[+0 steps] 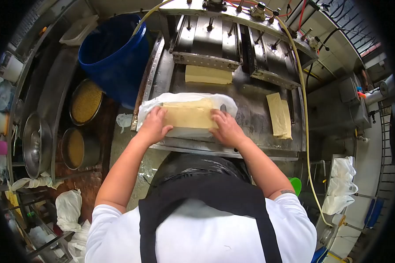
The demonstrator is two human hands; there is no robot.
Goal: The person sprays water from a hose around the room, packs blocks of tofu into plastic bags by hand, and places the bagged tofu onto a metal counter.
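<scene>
A pale yellow slab that looks like pressed tofu (188, 116) lies lengthwise in front of me on a spread white cloth (184, 97). My left hand (153, 126) grips its left end, with the thumb along the near edge. At the opposite end, my right hand (226, 128) holds it the same way, fingers bent over the edge. A small dark grey piece (223, 108) shows just beyond the right fingers; I cannot tell what it is. Another pale slab (208, 75) rests farther back, and two overlapping pale sheets (276, 115) lie to the right.
The metal table (250, 103) has a raised rim. Metal press plates (206, 59) hang over its back. A blue barrel (114, 61) and pots of yellow grains (86, 103) stand left. A yellowish hose (306, 131) runs down the right side.
</scene>
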